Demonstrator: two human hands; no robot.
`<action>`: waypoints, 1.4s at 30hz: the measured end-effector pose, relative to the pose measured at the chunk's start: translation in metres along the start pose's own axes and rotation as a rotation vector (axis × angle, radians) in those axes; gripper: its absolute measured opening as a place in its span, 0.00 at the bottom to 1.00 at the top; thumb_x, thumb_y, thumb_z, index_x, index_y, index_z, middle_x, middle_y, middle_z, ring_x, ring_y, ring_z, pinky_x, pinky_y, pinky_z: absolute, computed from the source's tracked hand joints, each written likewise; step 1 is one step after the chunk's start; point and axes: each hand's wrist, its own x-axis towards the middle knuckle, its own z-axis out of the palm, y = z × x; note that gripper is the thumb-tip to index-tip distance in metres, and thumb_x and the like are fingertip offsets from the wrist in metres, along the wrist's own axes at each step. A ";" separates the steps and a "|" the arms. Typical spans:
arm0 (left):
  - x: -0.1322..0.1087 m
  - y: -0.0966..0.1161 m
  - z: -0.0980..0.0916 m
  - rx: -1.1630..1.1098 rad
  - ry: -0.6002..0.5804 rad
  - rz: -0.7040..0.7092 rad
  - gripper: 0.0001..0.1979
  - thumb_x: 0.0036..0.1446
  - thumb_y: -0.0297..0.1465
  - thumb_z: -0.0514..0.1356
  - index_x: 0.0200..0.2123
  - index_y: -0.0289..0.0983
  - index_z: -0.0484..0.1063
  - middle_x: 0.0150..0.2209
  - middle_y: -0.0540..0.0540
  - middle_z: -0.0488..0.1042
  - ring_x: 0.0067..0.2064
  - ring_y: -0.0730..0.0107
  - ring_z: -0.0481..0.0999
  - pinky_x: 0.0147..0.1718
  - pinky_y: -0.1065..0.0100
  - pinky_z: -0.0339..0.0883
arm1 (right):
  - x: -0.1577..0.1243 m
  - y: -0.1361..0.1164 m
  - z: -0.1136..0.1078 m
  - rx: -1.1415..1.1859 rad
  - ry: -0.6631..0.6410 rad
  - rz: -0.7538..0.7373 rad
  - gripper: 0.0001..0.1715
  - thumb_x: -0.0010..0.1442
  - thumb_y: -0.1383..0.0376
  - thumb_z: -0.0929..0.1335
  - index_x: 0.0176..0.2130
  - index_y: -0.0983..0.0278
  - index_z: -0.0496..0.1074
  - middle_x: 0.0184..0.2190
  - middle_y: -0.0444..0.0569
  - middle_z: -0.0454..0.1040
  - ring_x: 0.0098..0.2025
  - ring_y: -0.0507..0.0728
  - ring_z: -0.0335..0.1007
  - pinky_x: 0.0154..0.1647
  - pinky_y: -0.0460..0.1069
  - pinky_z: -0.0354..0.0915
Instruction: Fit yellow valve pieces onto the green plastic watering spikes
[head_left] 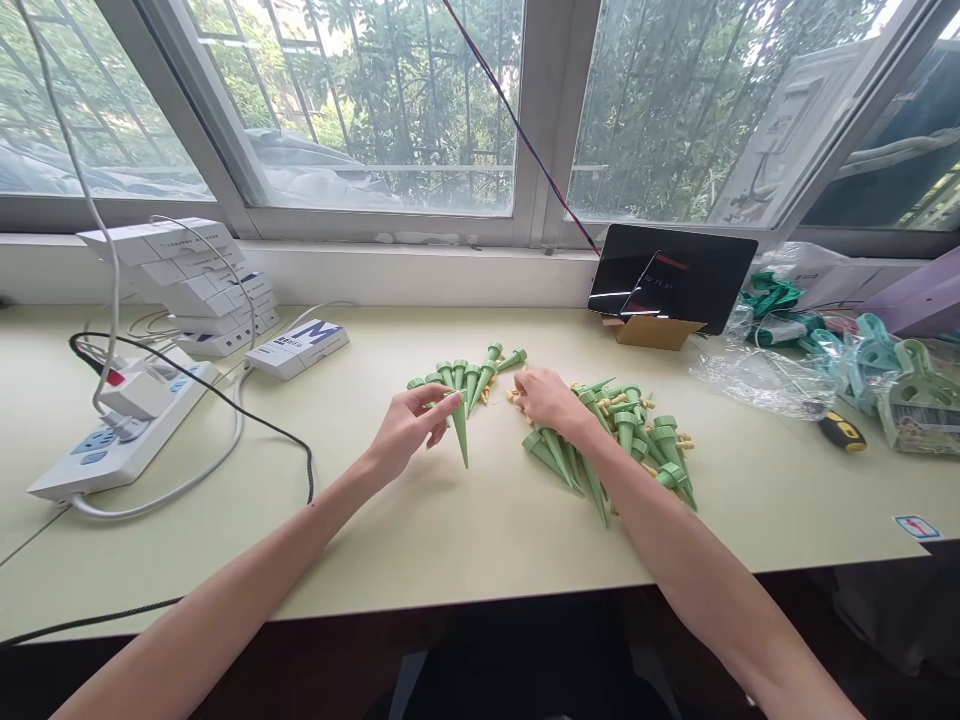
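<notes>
Left hand: the left hand (409,430) pinches one green spike (463,438) between thumb and fingers, its tip aimed down toward the near edge.
Right hand: the right hand (549,400) reaches to the left side of the larger heap, fingers curled in close together by some small yellow pieces; whether it grips one, I cannot tell.
Smaller group: several green spikes (472,378) lie just beyond the left hand, caps mostly pointing away, with a few yellow pieces at their right.
Larger heap: many more green spikes (626,428) lie piled beneath and around the right wrist, mixed with yellow pieces (684,442).
Surface: the pale surface (390,550) carries both piles near its middle, with the windows (375,110) behind.
Left side: a power strip (86,465) with plugs and cables, a stack of white boxes (202,270), and a single white box (298,350) in front of the stack.
Right side: a dark tablet (705,275) leans on a cardboard stand (652,332); farther right are clear plastic wrapping (757,380), plastic clips (866,360) and a black-and-yellow object (842,431).
</notes>
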 end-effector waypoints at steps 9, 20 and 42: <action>0.000 -0.001 0.000 0.009 -0.008 0.002 0.14 0.53 0.42 0.66 0.33 0.37 0.75 0.17 0.54 0.62 0.18 0.76 0.62 0.18 0.71 0.56 | -0.004 -0.006 -0.006 -0.008 -0.007 0.014 0.04 0.61 0.74 0.68 0.38 0.66 0.69 0.35 0.55 0.76 0.39 0.59 0.70 0.35 0.48 0.56; 0.001 0.000 0.000 0.020 -0.004 -0.024 0.17 0.53 0.45 0.66 0.34 0.36 0.74 0.18 0.54 0.62 0.19 0.76 0.61 0.18 0.71 0.55 | -0.005 -0.005 -0.004 0.013 0.068 -0.019 0.05 0.64 0.73 0.64 0.40 0.66 0.68 0.33 0.53 0.74 0.36 0.58 0.69 0.33 0.48 0.56; 0.005 -0.007 -0.004 -0.073 0.025 0.017 0.17 0.57 0.46 0.64 0.32 0.36 0.72 0.22 0.51 0.65 0.21 0.76 0.63 0.18 0.71 0.55 | -0.038 -0.064 0.029 0.490 0.354 -0.256 0.07 0.68 0.68 0.62 0.38 0.64 0.68 0.33 0.48 0.71 0.32 0.54 0.64 0.32 0.47 0.59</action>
